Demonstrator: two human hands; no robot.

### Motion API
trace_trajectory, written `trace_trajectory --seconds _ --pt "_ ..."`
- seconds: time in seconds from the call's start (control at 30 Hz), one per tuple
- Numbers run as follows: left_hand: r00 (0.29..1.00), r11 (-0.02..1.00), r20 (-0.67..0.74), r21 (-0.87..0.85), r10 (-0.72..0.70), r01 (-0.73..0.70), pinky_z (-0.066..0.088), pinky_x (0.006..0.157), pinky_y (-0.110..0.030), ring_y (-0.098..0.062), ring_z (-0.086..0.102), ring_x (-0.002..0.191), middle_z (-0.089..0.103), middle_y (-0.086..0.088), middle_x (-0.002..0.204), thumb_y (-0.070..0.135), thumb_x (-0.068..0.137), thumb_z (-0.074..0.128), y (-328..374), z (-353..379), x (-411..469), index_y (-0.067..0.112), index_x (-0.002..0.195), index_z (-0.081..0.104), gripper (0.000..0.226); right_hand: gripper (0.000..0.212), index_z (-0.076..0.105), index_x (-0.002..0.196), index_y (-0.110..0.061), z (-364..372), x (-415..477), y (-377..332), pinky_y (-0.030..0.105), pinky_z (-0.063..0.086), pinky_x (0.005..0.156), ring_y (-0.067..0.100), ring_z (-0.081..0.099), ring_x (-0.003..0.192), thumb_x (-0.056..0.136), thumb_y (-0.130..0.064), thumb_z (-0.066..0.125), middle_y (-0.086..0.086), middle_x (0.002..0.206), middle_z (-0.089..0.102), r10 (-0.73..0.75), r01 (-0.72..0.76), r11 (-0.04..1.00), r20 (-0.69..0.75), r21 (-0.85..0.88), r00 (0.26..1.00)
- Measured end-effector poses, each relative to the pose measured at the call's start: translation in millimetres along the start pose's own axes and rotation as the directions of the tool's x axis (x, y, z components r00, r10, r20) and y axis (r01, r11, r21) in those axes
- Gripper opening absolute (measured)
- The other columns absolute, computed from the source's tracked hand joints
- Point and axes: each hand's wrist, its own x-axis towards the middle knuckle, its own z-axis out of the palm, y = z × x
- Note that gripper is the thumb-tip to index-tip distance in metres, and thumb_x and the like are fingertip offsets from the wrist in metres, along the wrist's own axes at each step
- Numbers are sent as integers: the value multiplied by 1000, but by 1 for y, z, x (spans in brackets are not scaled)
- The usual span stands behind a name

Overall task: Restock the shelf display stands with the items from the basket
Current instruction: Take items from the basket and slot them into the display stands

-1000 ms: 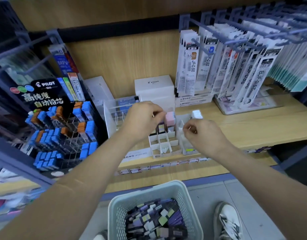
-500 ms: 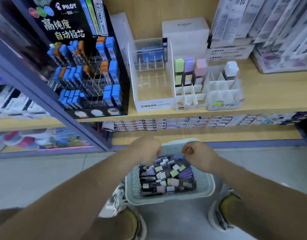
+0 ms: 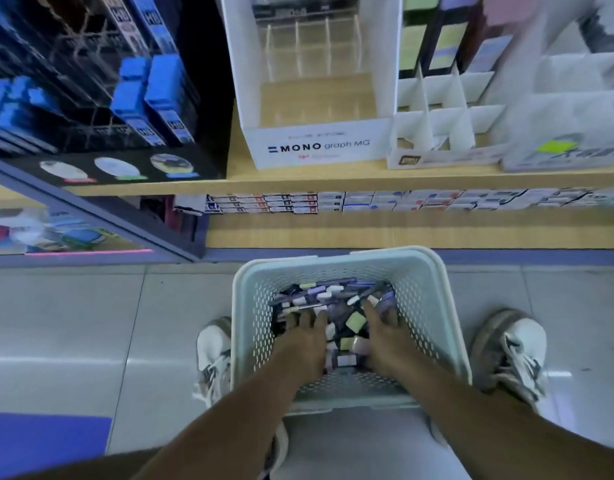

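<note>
A pale perforated basket [image 3: 336, 261] stands on the floor between my feet, holding several small dark-sleeved items [image 3: 333, 293] with pastel ends. My left hand [image 3: 304, 337] reaches into its left half, fingers extended down onto the pile. My right hand [image 3: 381, 336] is beside it on the right, fingers spread over the items; no item is clearly lifted. On the shelf above, a white divided display stand [image 3: 433, 112] holds a few pastel items [image 3: 444, 43] in its back row, its front cells bare. A second white stand [image 3: 568, 109] sits to its right.
A white MONO graph stand [image 3: 319, 143] and a black display of blue lead cases [image 3: 149, 95] stand on the shelf at left. Small boxes [image 3: 368, 200] line the lower shelf. My shoes [image 3: 212, 355] [image 3: 513, 348] flank the basket on the tiled floor.
Both hands left the white display stand, came down over the basket, and now reach into the pile. The view has tilted down toward the floor.
</note>
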Motion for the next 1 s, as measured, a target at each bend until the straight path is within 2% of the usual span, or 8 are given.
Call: trace_trajectory --seconds 0.2,0.4,0.5,0.63,0.7,0.77,0.9,1.0 --pt "998 1000 -60 -14 -15 14 38 95 -45 -32 46 122 50 -12 131 63 71 66 4 -1 7 15 133 32 86 86 35 142 -32 1 0 -1 33 46 90 34 54 113 70 -47 81 13 132 49 -244 247 969 -94 24 965" --pt "982 995 -164 1 98 -99 43 84 -37 -30 59 104 64 -11 109 61 79 59 -4 10 1 10 113 46 63 80 37 131 -28 0 -1 -6 39 50 85 35 56 109 67 -48 82 11 121 55 -270 256 959 -116 -124 956" --pt "986 974 -99 -172 135 -150 45 77 -34 -30 59 98 63 -13 105 49 87 59 -7 2 0 8 104 49 46 74 39 132 -22 -6 -2 -7 38 48 81 33 57 110 73 -40 80 11 119 58 -228 201 960 -130 -194 965" --pt "995 866 -44 -491 86 -97 49 73 -33 -21 61 87 64 -7 100 29 93 58 -5 -16 -4 15 104 57 18 40 47 93 -19 -16 -3 -6 33 46 71 26 61 98 78 -41 76 4 95 60 -243 216 962 -161 -167 957" --pt "999 729 -9 -683 51 -43 57 74 -41 -22 65 76 65 -9 92 20 95 57 -5 -26 -6 17 101 59 7 39 57 98 -16 -21 -3 -6 33 50 75 26 62 97 79 -45 74 6 99 65 -252 229 965 -200 -131 947" --pt "999 589 40 -808 6 29 59 67 -33 -18 65 68 66 -10 88 14 96 54 -8 -40 -10 12 111 56 16 34 64 102 -15 -26 -6 -6 31 50 74 25 63 94 83 -42 71 6 100 68 -262 244 964 -237 -102 935" --pt "999 608 26 -793 -37 43 52 58 -25 -12 61 58 67 -6 77 23 95 56 -22 -68 -19 6 97 61 18 8 62 88 -18 -28 -13 -2 25 43 67 18 59 80 91 -26 64 -3 83 61 -169 223 944 -227 242 959" --pt "998 525 37 -849 -43 54 47 58 -26 -12 55 54 64 -5 70 30 94 58 -26 -79 -25 6 92 62 24 6 64 84 -16 -37 -18 -3 26 47 65 16 58 72 90 -15 65 2 85 66 -82 173 819 -188 547 979"
